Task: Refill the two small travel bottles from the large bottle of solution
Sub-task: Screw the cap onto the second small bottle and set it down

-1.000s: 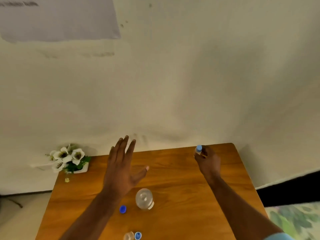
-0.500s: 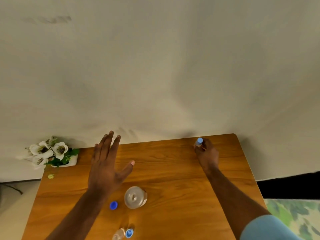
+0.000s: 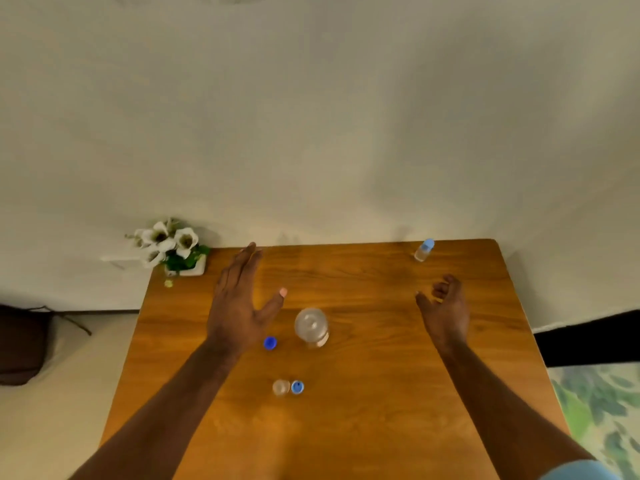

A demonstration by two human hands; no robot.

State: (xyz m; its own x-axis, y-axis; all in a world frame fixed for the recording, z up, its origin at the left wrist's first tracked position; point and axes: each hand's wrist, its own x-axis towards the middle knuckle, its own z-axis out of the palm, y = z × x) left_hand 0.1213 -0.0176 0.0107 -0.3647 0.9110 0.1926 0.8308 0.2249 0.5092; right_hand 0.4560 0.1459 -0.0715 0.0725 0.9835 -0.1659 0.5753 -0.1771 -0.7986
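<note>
The large bottle (image 3: 311, 328) is standing uncapped mid-table (image 3: 381, 393), the left hand (image 3: 239, 306) hovering beside it, fingers straight and apart. The right hand (image 3: 445, 311) is holding nothing, fingers loosely curled. One capped travel bottle (image 3: 424, 250) is standing far beyond the large bottle; the open one (image 3: 281, 387) is standing nearer the person.

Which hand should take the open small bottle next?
Left, probably. The left hand hovers open near the open small bottle and large bottle; the right hand is empty, over the table's right side, farther off.
</note>
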